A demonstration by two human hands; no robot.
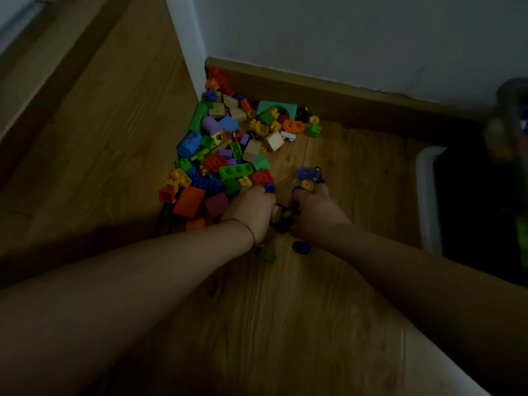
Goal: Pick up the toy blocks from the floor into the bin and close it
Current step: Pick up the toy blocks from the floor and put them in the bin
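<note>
A heap of coloured toy blocks [225, 144] lies on the wooden floor in the wall corner. My left hand [248, 210] rests at the near edge of the heap, fingers curled around several small blocks, a blue one at the fingertips. Beside it my right hand [317, 212] is also curled around small blocks, with a yellow piece and a blue wheeled piece [310, 174] at its fingertips. Between the hands sit a wooden block and dark pieces. A green block [268, 252] and a blue ring [301, 247] lie under the wrists. The white-rimmed bin [425, 195] stands open at the right, its inside dark.
A wooden skirting board [343, 95] and white walls close off the corner behind the heap. A white door frame edge [185, 47] runs along the left of the heap. Something dark and blurred [508, 124] stands above the bin at far right. Bare floor [285, 324] lies near me.
</note>
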